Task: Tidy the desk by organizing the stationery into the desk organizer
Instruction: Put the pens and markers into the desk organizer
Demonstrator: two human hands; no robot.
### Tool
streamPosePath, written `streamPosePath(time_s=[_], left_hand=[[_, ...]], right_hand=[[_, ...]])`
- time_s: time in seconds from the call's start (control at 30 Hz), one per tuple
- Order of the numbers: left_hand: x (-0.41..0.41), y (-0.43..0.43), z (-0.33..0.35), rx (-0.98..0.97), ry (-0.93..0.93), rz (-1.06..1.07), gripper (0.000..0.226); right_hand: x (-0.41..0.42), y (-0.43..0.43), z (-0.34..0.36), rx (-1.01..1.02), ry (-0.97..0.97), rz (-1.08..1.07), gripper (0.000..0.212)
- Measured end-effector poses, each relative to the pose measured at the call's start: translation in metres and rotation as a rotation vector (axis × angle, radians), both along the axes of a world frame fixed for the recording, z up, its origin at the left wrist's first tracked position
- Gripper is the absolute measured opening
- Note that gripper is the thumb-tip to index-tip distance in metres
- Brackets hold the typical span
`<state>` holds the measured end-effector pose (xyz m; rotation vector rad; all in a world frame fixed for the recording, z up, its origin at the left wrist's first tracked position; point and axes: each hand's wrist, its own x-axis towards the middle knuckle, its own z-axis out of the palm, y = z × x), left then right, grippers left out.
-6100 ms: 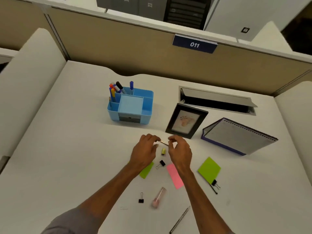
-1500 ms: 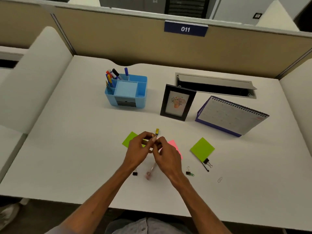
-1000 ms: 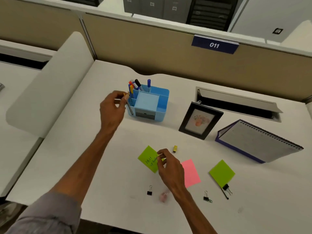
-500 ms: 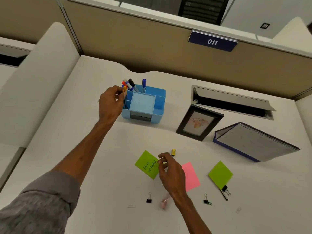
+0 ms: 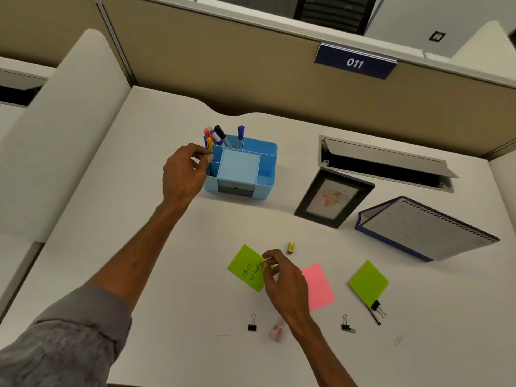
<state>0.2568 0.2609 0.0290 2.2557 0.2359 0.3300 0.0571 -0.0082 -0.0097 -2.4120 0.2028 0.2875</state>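
Note:
The blue desk organizer (image 5: 265, 180) stands at mid-desk with several pens upright in its back-left compartments. My left hand (image 5: 181, 174) is at its left side, thumb and forefinger pinching the top of a pen (image 5: 209, 156) that stands in the left compartment. My right hand (image 5: 282, 277) hovers nearer to me, its thumb and forefinger pinching the right corner of a written-on green sticky note (image 5: 245, 266). A small yellow cap (image 5: 291, 247) lies just beyond it. A pink sticky note (image 5: 321, 289) lies partly under my right wrist.
A green sticky pad (image 5: 368, 282), a black pen (image 5: 374, 317), three binder clips (image 5: 252, 324) (image 5: 346, 325) (image 5: 377, 305), two paper clips (image 5: 223, 337) (image 5: 398, 339) and a blurred pink item (image 5: 276, 331) lie near the front. A photo frame (image 5: 333, 196), a desk calendar (image 5: 427, 227) and a cable hatch (image 5: 385, 163) sit to the right.
My hands parted: the left one carried the pen to the organizer and lowered it into the left compartment. The right one stayed at the green note. The yellow cap now lies on the desk.

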Motion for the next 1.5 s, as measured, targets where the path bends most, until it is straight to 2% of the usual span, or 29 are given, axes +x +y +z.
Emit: streamPosePath(time_s=[0.13,0.27,0.47,0.53,0.73,0.97,1.1,1.5], left_hand=[[-0.013,-0.003,0.001,-0.04,-0.03,0.078,0.029],[-0.033,-0.017,0.004,-0.058,-0.085,0.128,0.021],[-0.075,-0.063,-0.001,-0.081,-0.048,0.079,0.024],[-0.096,-0.095,-0.004,-0.054,-0.024,0.036,0.021],[-0.165,-0.202,-0.025,-0.008,0.085,-0.311,0.017],[-0.218,-0.299,-0.047,0.045,0.194,-0.583,0.018],[-0.231,-0.332,-0.05,0.096,0.239,-0.636,0.02],[-0.241,-0.358,-0.063,0.168,0.323,-0.648,0.029]], right_hand=[[-0.006,-0.002,-0.002,0.003,-0.01,0.0,0.014],[-0.017,-0.011,-0.002,0.009,-0.015,-0.016,0.015],[-0.041,-0.04,-0.001,0.014,-0.038,-0.058,0.015],[-0.053,-0.059,-0.001,-0.001,-0.046,-0.078,0.015],[-0.089,-0.125,-0.004,-0.076,-0.092,-0.202,0.016],[-0.108,-0.208,-0.012,-0.203,-0.17,-0.383,0.018],[-0.11,-0.237,-0.022,-0.342,-0.15,-0.354,0.015],[-0.111,-0.256,-0.041,-0.399,-0.157,-0.231,0.017]])
